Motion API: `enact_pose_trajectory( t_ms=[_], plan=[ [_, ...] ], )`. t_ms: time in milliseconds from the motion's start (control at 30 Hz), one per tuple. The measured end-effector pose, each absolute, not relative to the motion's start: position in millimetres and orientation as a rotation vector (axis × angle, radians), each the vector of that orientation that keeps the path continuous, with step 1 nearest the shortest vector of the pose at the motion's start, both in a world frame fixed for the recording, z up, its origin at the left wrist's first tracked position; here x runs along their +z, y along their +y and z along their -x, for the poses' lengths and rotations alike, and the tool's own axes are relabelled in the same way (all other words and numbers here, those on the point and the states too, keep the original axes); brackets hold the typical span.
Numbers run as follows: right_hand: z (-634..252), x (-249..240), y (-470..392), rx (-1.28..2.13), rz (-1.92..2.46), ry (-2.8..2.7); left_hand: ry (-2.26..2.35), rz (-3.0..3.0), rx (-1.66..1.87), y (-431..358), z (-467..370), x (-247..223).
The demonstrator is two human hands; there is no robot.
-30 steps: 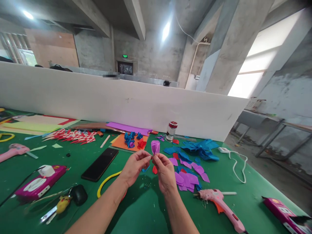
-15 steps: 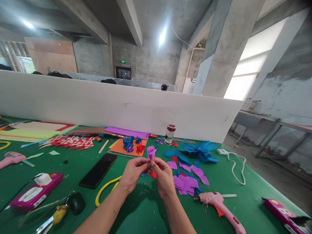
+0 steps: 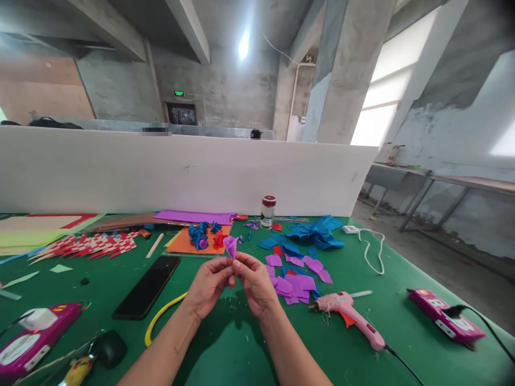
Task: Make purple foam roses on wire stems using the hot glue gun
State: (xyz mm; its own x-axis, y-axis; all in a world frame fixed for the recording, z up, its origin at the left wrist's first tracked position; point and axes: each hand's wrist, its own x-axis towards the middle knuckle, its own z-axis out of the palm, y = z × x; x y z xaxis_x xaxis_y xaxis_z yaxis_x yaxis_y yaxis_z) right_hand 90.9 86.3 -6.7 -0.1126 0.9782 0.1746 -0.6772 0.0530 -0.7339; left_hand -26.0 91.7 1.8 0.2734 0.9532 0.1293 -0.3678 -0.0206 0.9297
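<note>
A small purple paper flower [image 3: 230,246] stands up from between my fingertips, its petals wrapped into a bud and its base hidden by the fingers. My left hand [image 3: 210,282] pinches that base from the left. From the other side my right hand [image 3: 253,280] closes thumb and fingers on it too. Cut purple paper petals [image 3: 295,287] lie right of my right hand, mixed with blue and red pieces. Behind the flower, finished-looking blue paper flowers [image 3: 198,234] and a red one [image 3: 219,239] rest on an orange sheet [image 3: 181,245].
A pink glue gun [image 3: 352,316] lies at right, near a purple power strip [image 3: 444,316]. A phone [image 3: 147,287] and yellow-handled scissors or loop [image 3: 161,316] are at left. A red-lidded jar [image 3: 267,212] stands before the white board [image 3: 225,177]. Crumpled blue paper [image 3: 316,233] lies behind the petals.
My view has turned to the right, so the table's things sit further left. The purple flower has turned and tilted between my fingers; both hands still pinch it.
</note>
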Motion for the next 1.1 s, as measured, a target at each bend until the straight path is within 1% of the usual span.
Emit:
enact_pose_trajectory(
  t_ms=[100, 267, 533, 600, 767, 867, 967, 1100],
  plan=[
    [-90.5, -6.4, 86.4, 1.532, 0.469, -0.793, 0.694, -1.122, 1.184, 92.7, 25.9, 0.9],
    [-88.5, -8.8, 87.1, 1.429, 0.481, -0.799, 0.709, -1.126, 1.203, 96.0, 26.2, -3.0],
    [-87.7, -5.4, 84.3, 1.321, 0.618, -0.818, 0.719, -1.125, 1.235, 97.8, 25.4, -5.9],
    [-88.5, -6.2, 84.5, 1.203, 0.686, -0.872, 0.721, -1.115, 1.238, 97.5, 25.0, -5.2],
    [-90.9, -8.7, 82.0, 0.644, 0.905, -1.148, 0.732, -1.068, 1.243, 96.6, 24.6, -2.2],
    [-89.5, -9.6, 79.1, 0.399, 0.987, -1.251, 0.765, -1.042, 1.266, 96.2, 24.2, -1.2],
    [-87.7, -10.7, 77.8, 0.287, 1.012, -1.31, 0.794, -1.025, 1.303, 96.8, 23.4, -2.0],
    [-88.0, -11.5, 77.6, 0.271, 1.023, -1.306, 0.793, -1.014, 1.352, 98.2, 22.1, -5.0]
  ],
)
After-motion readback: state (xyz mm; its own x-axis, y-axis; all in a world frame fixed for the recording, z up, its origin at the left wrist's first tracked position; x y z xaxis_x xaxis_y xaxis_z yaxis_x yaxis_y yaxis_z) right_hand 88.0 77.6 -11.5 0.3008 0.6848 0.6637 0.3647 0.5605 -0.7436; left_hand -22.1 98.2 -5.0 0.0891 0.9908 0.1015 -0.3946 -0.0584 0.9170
